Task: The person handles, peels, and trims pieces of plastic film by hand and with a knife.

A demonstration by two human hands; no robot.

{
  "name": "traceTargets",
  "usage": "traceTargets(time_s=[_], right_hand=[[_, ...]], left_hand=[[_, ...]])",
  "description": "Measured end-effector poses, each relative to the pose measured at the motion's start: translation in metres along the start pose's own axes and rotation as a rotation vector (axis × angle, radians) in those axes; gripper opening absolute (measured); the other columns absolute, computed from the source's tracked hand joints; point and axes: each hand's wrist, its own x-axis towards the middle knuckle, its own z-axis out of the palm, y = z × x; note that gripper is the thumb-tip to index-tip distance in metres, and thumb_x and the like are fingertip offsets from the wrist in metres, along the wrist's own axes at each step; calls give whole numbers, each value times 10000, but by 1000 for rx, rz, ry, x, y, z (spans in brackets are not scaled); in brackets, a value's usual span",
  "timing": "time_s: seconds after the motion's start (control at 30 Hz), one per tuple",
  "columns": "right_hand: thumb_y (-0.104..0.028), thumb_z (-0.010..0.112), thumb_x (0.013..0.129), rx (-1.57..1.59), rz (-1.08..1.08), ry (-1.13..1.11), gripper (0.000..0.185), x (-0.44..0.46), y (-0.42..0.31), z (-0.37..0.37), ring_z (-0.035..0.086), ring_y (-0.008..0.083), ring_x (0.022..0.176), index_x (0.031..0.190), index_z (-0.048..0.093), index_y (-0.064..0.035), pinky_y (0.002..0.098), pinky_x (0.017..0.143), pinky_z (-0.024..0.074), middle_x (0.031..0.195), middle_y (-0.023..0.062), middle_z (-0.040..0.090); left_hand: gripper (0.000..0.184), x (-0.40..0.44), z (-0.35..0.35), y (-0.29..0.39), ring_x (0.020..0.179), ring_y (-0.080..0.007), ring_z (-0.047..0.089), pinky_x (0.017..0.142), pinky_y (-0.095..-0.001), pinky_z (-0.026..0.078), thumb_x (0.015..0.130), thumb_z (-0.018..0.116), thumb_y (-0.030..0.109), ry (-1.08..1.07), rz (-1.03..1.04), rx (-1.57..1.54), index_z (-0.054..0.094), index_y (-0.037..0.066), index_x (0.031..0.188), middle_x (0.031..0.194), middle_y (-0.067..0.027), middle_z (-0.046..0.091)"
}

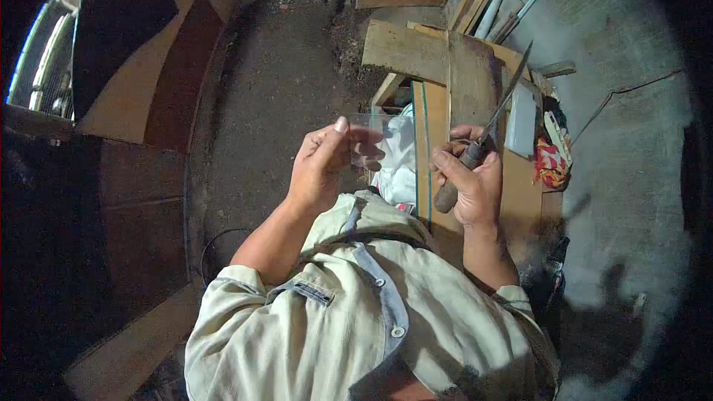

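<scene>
In the head view my left hand (323,160) pinches a small clear sheet (375,125), thumb on top and fingers showing through behind it. Whether the sheet is glass or plastic I cannot tell. My right hand (475,182) is wrapped round the handle of a knife (510,91). Its long, narrow, dark blade points up and away to the right, and the handle's thick end sticks out below my fingers. The two hands are apart, in front of my chest, and the blade does not touch the sheet.
Beyond my right hand stands a wooden bench (520,182) with boards (471,78), a white container (522,120) and a red-and-yellow cloth (551,163). White plastic bags (401,156) lie between my hands. Brown panels (141,96) stand left of the dark floor (275,82).
</scene>
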Motion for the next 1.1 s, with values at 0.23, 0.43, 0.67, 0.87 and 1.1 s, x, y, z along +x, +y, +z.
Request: traceTargets(time_s=[0.23, 0.43, 0.67, 0.87, 1.1], right_hand=[[-23, 716, 756, 10, 10, 25, 370, -2, -1, -1, 617, 134, 663, 1055, 499, -29, 219, 518, 439, 794, 78, 645], [-20, 708, 759, 44, 4, 24, 368, -3, 2, -4, 623, 146, 650, 1061, 498, -29, 231, 518, 447, 799, 86, 649], [-35, 709, 764, -35, 13, 5, 371, -4, 3, -3, 623, 142, 671, 1066, 494, -38, 244, 567, 459, 796, 88, 651], [-38, 710, 761, -50, -1, -9, 367, -5, 3, -5, 622, 138, 673, 1059, 495, -38, 237, 568, 454, 793, 90, 650], [-50, 714, 759, -58, 10, 2, 371, -6, 4, -6, 619, 134, 660, 1056, 492, -33, 226, 558, 445, 778, 80, 644]], left_hand=[[744, 4, -5, -9, 748, -241, 635, 692, -398, 506, 917, 221, 637, 36, -105, -117, 637, 20, 926, 866, -133, 657], [815, 4, -7, -9, 755, -256, 640, 707, -401, 518, 900, 184, 671, -46, -80, -140, 636, -6, 943, 890, -139, 658], [222, 1, 0, -9, 707, -157, 622, 664, -287, 499, 848, 654, 154, -162, -91, 68, 649, -38, 959, 825, -102, 661], [240, 1, 6, -18, 699, -145, 616, 639, -272, 498, 833, 687, 161, -172, -126, 160, 650, -47, 948, 812, -110, 659], [217, 3, 6, -26, 660, -135, 606, 608, -260, 492, 847, 678, 174, -165, -134, 115, 655, -32, 908, 760, -85, 653]])
